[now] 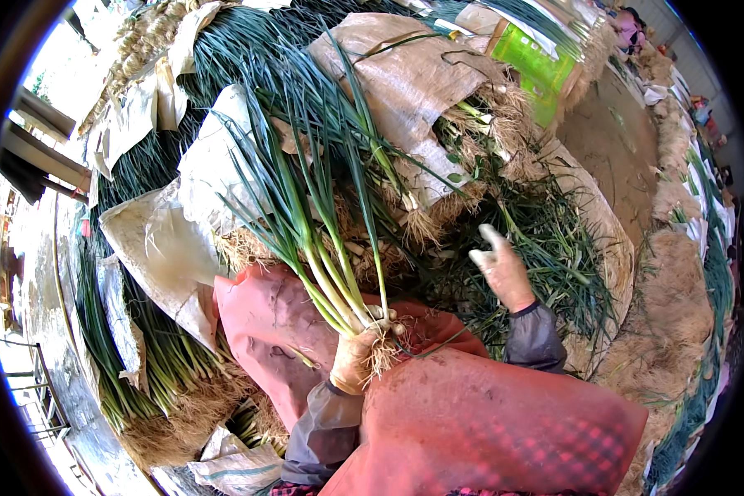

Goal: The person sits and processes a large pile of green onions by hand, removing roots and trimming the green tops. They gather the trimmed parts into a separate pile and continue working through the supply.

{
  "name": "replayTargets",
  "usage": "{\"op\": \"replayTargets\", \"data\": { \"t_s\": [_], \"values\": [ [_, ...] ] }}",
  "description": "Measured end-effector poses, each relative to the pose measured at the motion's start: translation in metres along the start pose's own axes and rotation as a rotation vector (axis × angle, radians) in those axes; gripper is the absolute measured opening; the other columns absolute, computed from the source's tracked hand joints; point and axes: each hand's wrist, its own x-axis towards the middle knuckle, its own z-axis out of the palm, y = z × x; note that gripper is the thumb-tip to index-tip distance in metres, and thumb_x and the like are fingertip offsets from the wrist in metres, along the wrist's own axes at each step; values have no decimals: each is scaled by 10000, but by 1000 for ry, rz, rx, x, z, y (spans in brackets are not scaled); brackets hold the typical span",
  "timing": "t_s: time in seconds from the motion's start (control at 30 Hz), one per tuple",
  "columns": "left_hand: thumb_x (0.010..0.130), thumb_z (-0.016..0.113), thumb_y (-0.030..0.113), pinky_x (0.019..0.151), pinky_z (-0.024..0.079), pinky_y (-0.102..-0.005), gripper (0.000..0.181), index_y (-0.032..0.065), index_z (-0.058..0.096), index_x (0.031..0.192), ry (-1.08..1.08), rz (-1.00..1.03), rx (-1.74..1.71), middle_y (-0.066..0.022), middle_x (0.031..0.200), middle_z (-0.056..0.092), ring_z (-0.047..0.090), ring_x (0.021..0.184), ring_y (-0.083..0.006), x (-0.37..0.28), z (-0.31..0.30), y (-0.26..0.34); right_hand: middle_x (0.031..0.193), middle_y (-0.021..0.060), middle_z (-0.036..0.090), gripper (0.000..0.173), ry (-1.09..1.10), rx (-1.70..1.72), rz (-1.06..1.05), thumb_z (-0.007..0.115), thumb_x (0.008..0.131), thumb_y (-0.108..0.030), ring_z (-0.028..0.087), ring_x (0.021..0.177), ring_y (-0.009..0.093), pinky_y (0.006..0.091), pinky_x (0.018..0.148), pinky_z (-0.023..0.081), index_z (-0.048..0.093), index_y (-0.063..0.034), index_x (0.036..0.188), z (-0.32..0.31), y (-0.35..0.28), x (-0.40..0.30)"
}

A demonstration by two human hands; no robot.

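My left hand (354, 363) is closed around the root end of several green onions (335, 273), above the red apron (471, 397) on my lap. Their white stems and roots stick out of the fist, and the long green leaves fan away toward the upper left. To the right, my right hand (502, 266) has its fingers spread and holds nothing. It hovers over loose green leaf trimmings (552, 248). Another green onion with a root tuft (421, 226) lies in front, between the two hands and farther off.
A woven sack (403, 62) covers part of the onion pile ahead. Whitish sacking (161, 248) lies at the left beside bundled onions (167, 359). Rows of root ends (663, 310) line the right side. A person (630, 30) is far off at the upper right.
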Motion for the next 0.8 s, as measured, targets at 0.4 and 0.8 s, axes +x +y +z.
{"op": "replayTargets", "data": {
  "t_s": [0.4,0.8],
  "values": [
    [827,653,-20,749,561,-312,341,26,559,1152,57,-108,-150,-136,1104,621,638,1029,-260,-14,-2,22,1001,78,687,281,-284,725,158,480,936,-75,629,752,112,242,647,517,599,-8,1182,7,-16,2],
    [760,718,-17,646,473,-295,316,40,555,1024,310,237,920,-12,804,590,553,722,-129,-14,-2,-37,1386,169,410,861,-605,1102,-31,717,858,-212,452,1219,295,413,1038,403,157,-141,1507,129,-145,0]
  ]
}}
